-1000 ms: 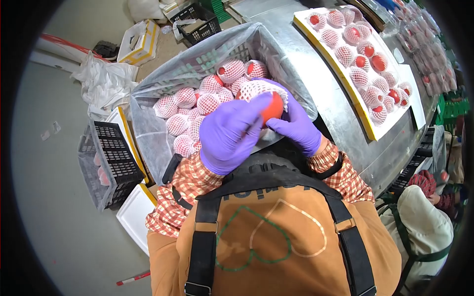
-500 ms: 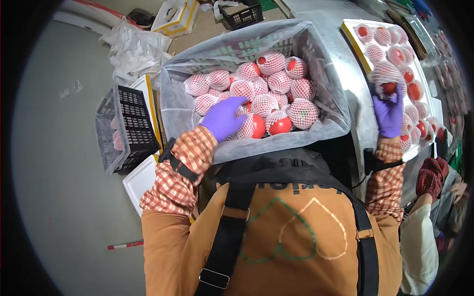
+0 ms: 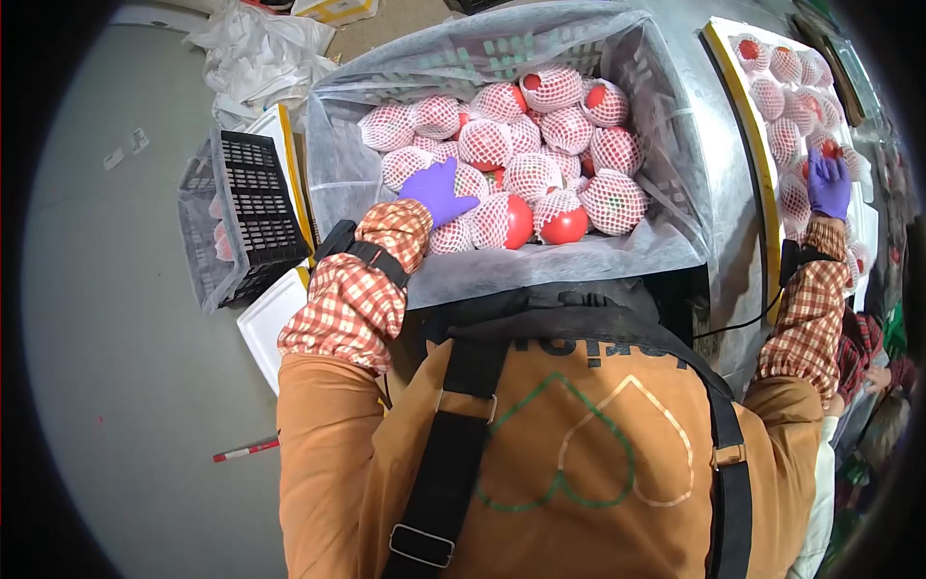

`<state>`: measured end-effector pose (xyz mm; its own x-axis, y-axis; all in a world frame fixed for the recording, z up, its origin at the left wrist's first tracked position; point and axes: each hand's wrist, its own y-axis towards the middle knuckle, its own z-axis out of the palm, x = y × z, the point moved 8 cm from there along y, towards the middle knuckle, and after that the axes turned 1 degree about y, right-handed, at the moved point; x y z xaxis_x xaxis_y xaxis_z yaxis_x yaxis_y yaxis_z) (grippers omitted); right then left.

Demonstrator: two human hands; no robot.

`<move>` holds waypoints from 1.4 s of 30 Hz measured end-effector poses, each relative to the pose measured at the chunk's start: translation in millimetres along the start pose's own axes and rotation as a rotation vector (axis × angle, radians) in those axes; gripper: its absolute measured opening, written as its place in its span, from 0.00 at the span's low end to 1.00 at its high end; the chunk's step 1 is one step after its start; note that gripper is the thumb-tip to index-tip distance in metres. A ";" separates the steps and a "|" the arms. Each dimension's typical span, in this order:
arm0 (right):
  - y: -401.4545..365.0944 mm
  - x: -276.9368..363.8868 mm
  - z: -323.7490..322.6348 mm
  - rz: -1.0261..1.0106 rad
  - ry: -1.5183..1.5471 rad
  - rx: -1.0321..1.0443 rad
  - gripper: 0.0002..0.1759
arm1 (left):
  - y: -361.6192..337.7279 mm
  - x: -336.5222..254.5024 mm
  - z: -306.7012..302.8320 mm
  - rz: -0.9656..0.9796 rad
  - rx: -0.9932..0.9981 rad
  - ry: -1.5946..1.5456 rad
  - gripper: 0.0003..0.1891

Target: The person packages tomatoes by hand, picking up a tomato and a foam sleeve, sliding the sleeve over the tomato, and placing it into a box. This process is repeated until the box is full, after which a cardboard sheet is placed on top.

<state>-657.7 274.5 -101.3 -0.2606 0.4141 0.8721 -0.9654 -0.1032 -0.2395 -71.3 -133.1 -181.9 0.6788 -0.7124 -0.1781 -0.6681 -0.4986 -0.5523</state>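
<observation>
Gloved in purple, my left hand point(image 3: 442, 191) is at the left side of a lined crate point(image 3: 511, 267), thumb and fingers around a netted fruit point(image 3: 471, 181). Several red fruits in white foam nets fill the crate, among them one with its red side bare point(image 3: 564, 227). My right hand point(image 3: 830, 188), also in a purple glove, reaches over a white foam box point(image 3: 762, 145) of netted fruits at the right. Its fingertips close on a red netted fruit point(image 3: 830, 150); part of the grip is hidden.
A black crate point(image 3: 260, 193) with a liner stands at the left beside a white foam box point(image 3: 273, 323). White plastic bags point(image 3: 260, 58) lie at the upper left. Another person's plaid sleeve point(image 3: 854, 352) shows at the right edge. The metal table point(image 3: 719, 116) runs between crate and box.
My right hand has moved right and forward over the foam box. The large fruit it held is no longer distinct in its fingers. My left hand now has its fingers closer together.
</observation>
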 end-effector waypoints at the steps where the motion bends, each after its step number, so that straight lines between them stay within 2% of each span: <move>1: -17.3 1.3 13.1 0.044 0.028 -0.052 0.26 | 7.8 -2.2 11.0 -0.008 0.055 -0.048 0.51; 2: -33.4 2.7 21.6 0.044 0.010 -0.058 0.26 | 12.0 -6.1 15.6 -0.002 0.068 -0.060 0.51; 3: -51.5 -2.9 37.2 0.102 -0.018 0.044 0.26 | 14.1 -8.1 16.1 0.006 0.075 -0.090 0.52; 4: -62.8 -8.7 48.6 0.163 -0.042 0.148 0.26 | 14.9 -8.1 15.4 0.011 0.079 -0.117 0.53; 6: -56.4 -36.8 39.5 0.109 -0.078 0.462 0.25 | 16.5 -3.9 6.1 -0.011 0.095 -0.134 0.55; 8: -130.6 -38.5 77.5 0.083 -0.099 0.282 0.25 | 15.1 -5.2 2.3 -0.023 0.160 -0.080 0.56; 9: -134.7 -46.1 74.2 0.043 -0.137 0.435 0.25 | 16.0 -3.6 2.6 -0.015 0.146 -0.074 0.57; 10: -167.4 -41.4 90.4 0.019 -0.208 0.382 0.26 | 17.3 -3.3 3.7 -0.005 0.148 -0.068 0.57; 13: -220.8 -44.5 111.0 -0.038 -0.329 0.486 0.24 | 23.6 -2.4 8.5 0.040 0.195 -0.070 0.59; 16: -277.4 -43.2 136.0 -0.213 -0.540 0.582 0.22 | 21.8 -5.7 5.6 0.067 0.219 -0.009 0.59; 18: -307.3 -50.7 146.9 -0.199 -0.556 0.624 0.20 | 14.6 -6.2 -1.7 0.085 0.172 -0.005 0.58; 20: -336.7 -63.8 157.2 -0.126 -0.620 0.687 0.20 | 9.8 -3.0 -11.2 0.088 0.021 -0.083 0.58; 21: -352.1 -69.4 165.1 -0.098 -0.593 0.742 0.20 | -5.3 -7.4 -28.8 0.057 0.004 -0.254 0.54; 22: -364.4 -75.3 171.9 -0.073 -0.564 0.805 0.20 | -22.4 -13.4 -45.5 0.052 -0.016 -0.262 0.54; 24: -380.0 -90.7 179.1 -0.095 -0.586 0.898 0.20 | -49.1 -29.1 -83.0 0.253 -0.053 -0.896 0.47; 25: -388.2 -101.5 182.3 -0.095 -0.619 0.955 0.20 | -49.8 -23.7 -90.3 0.364 -0.071 -1.110 0.39; 26: -396.0 -110.6 185.5 -0.091 -0.650 1.019 0.19 | -55.2 -8.3 -93.3 0.354 -0.124 -1.110 0.39; 28: -414.1 -113.5 199.2 -0.337 -0.769 1.162 0.19 | -100.4 -11.8 -104.6 0.466 0.054 -1.788 0.35; 32: -425.9 -133.8 201.3 -0.363 -0.924 1.264 0.19 | -163.3 70.0 -86.7 0.407 -0.398 -2.186 0.35; 33: -428.6 -135.8 203.0 -0.429 -0.966 1.294 0.19 | -171.3 95.9 -71.1 0.300 -0.404 -2.410 0.35; 34: -427.3 -133.4 201.7 -0.501 -1.030 1.302 0.19 | -182.9 118.1 -70.2 0.453 -0.490 -2.508 0.36; 35: -426.7 -131.0 199.5 -0.518 -1.026 1.320 0.19 | -196.6 138.8 -67.6 0.440 -0.589 -2.535 0.35; 37: -415.2 -151.5 191.6 -0.254 -0.982 1.213 0.17 | -203.2 199.5 -44.4 0.417 -0.791 -2.578 0.33; 38: -416.4 -151.6 192.0 -0.268 -0.982 1.229 0.17 | -209.7 224.7 -37.8 0.395 -0.872 -2.652 0.31; 42: -423.8 -154.8 202.7 -0.355 -1.105 1.231 0.16 | -242.4 325.2 -16.7 0.130 -1.300 -2.531 0.30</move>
<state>-210.1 70.8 -48.3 0.5875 -0.1597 0.7933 -0.2685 -0.9633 0.0049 306.3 -252.2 -92.3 -0.8464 0.0961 -0.5238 0.0721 -0.9538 -0.2916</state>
